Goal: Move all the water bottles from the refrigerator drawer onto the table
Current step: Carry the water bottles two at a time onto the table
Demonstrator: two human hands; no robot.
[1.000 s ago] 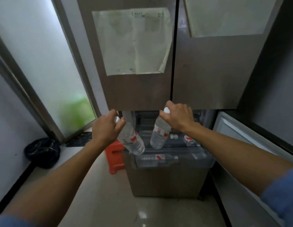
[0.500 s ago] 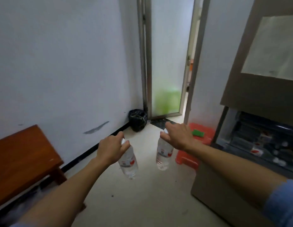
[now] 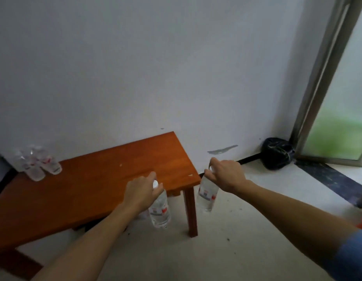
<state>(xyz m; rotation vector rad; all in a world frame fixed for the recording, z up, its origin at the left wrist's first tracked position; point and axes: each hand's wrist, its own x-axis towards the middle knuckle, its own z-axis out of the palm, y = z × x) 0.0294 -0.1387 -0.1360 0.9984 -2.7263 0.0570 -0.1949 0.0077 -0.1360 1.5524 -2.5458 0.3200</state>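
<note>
Beside desk (image 3: 95,179) near corner, my left hand (image 3: 140,194) fingers (image 3: 152,176) curled on bottle (image 3: 160,209) neck; at 3 o'clock, right hand (image 3: 226,175) grips second bottle (image 3: 207,195), both off desk. Bottle cluster (image 3: 37,163), maybe three, desk's 10 o'clock.

The left hand (image 3: 140,192) and right hand (image 3: 226,174) are bare, forearms too; a blue sleeve (image 3: 353,258) covers the right upper arm, near right.

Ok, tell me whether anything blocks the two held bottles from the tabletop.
Nothing visible does. The left hand holds a water bottle at the wooden table's near edge. The right hand holds the second water bottle just past its right end. The cluster of bottles sits at its far left corner.
</note>
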